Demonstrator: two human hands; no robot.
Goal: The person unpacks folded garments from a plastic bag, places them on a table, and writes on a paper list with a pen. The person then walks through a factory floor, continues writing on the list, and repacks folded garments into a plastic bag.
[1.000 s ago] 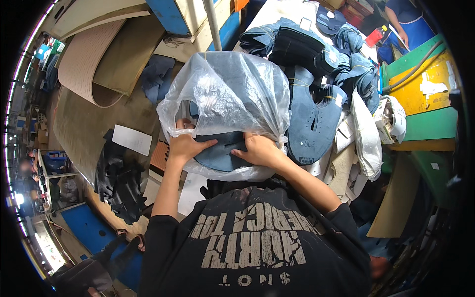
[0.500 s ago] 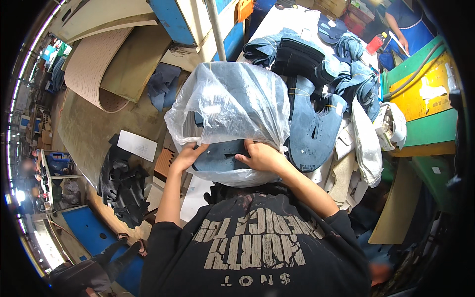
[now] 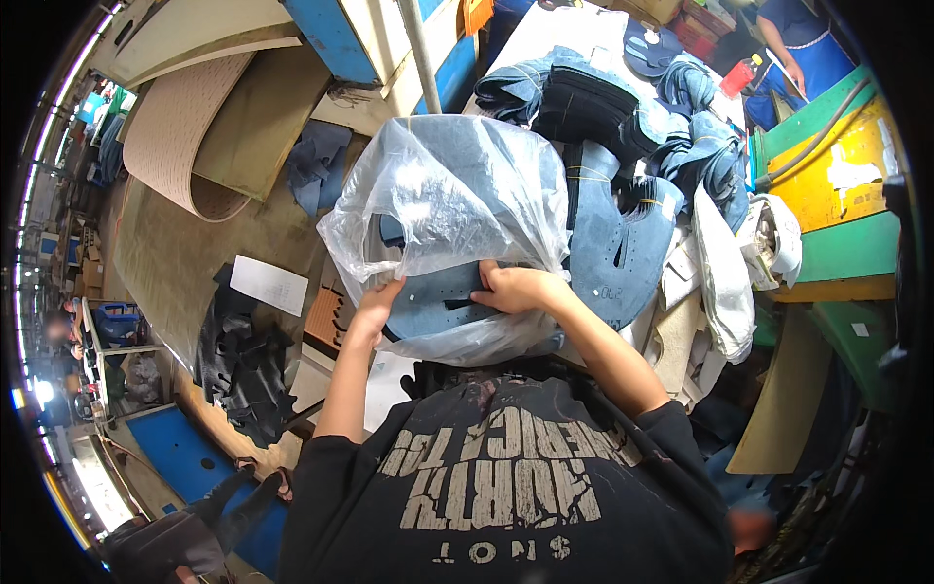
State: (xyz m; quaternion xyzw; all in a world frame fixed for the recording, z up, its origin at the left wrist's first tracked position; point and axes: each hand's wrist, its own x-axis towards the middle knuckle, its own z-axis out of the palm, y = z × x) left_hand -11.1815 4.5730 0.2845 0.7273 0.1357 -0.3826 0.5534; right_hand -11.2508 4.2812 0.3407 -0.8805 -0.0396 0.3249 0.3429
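A clear plastic bag [image 3: 457,234] lies over a stack of blue-grey cut leather pieces. Through its mouth shows the top leather piece [image 3: 423,297], with a dark slot and small holes. My left hand [image 3: 372,310] is closed at the left side of the bag's mouth, thumb against the film. My right hand [image 3: 523,289] grips the edge of the film on the right, its thumb over the leather near the slot; some fingertips are hidden under the plastic. Right beside the bag rests a banded stack of similar leather pieces [image 3: 613,243].
More bundled leather pieces [image 3: 589,102] lie at the back right. White cloth sacking [image 3: 725,292] hangs on the right, near a green and yellow machine [image 3: 837,234]. Black scraps [image 3: 243,360] and a paper sheet [image 3: 270,284] lie left. A metal pole [image 3: 420,58] stands behind the bag.
My right thumb has shifted slightly right over the leather. My left hand has turned a little and draws the bag's mouth slightly left. The view has shifted slightly.
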